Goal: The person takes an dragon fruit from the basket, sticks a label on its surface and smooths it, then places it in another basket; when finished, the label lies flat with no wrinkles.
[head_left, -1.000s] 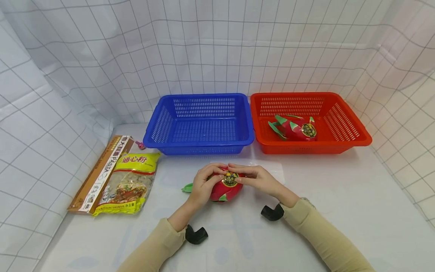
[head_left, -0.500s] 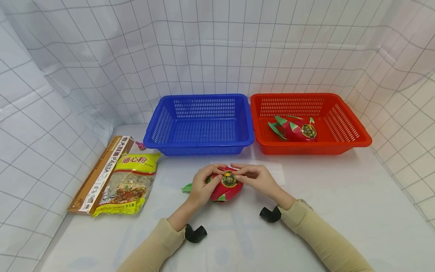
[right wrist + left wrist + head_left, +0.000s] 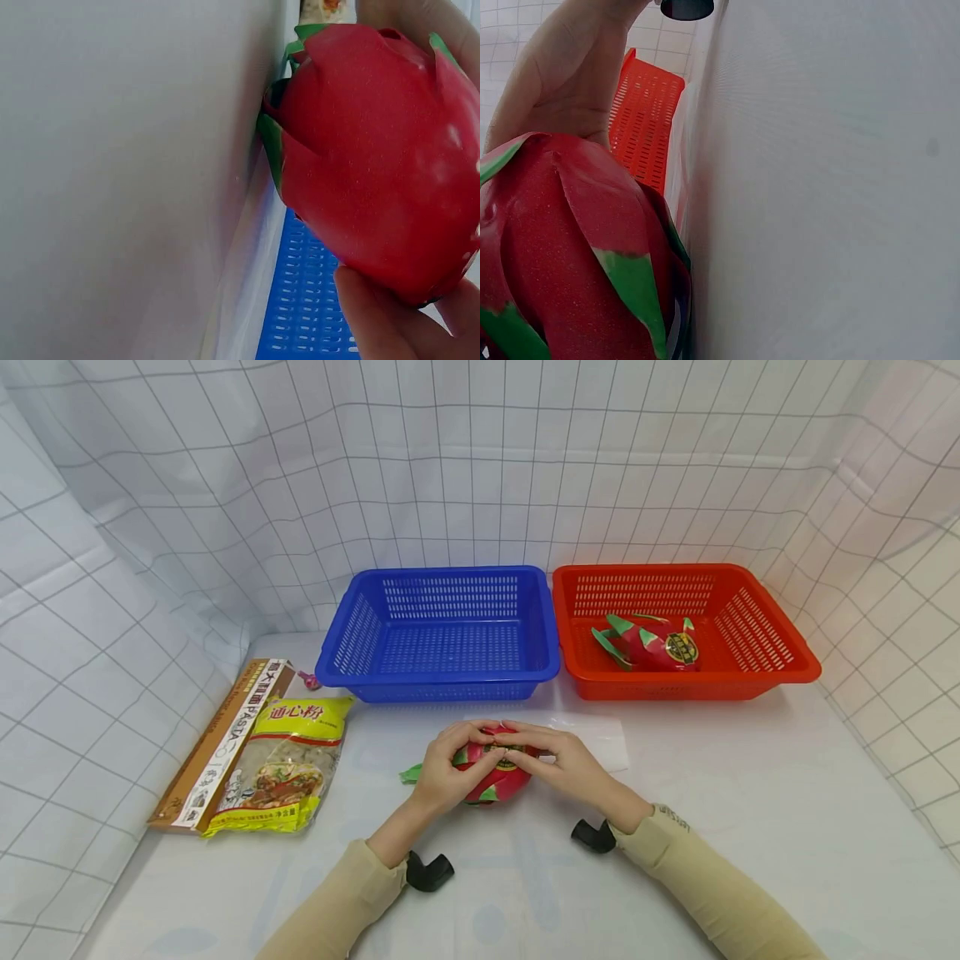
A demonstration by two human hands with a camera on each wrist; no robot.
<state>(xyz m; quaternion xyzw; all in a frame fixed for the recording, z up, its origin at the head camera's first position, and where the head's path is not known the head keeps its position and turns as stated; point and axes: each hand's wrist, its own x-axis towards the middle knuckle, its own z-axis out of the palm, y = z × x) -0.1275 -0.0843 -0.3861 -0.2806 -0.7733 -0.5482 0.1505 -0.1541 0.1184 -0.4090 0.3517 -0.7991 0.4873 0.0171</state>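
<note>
A red dragon fruit (image 3: 510, 787) with green-tipped scales lies on the table in front of the baskets. My left hand (image 3: 446, 768) holds it from the left, thumb and fingers bent over its top. From the right, my right hand (image 3: 570, 764) holds the other side, thumb and forefinger across a black-and-gold round label (image 3: 507, 766). The fingertips of both hands come together over that label and hide much of it. In the right wrist view, right-hand fingers (image 3: 367, 311) lie along the lower end of the fruit.
A blue basket (image 3: 438, 677) and a red basket (image 3: 697, 677) stand side by side behind; another dragon fruit (image 3: 648, 647) lies in the red one. At left are a pasta box (image 3: 217, 752), a bag of macaroni (image 3: 288, 768) and a small pink item (image 3: 310, 681). A white sheet (image 3: 607, 739) lies near the right hand.
The right thumb and fingers have spread forward over the label, covering more of it, and now meet the left fingertips. The fruit and left hand stay nearly in place.
</note>
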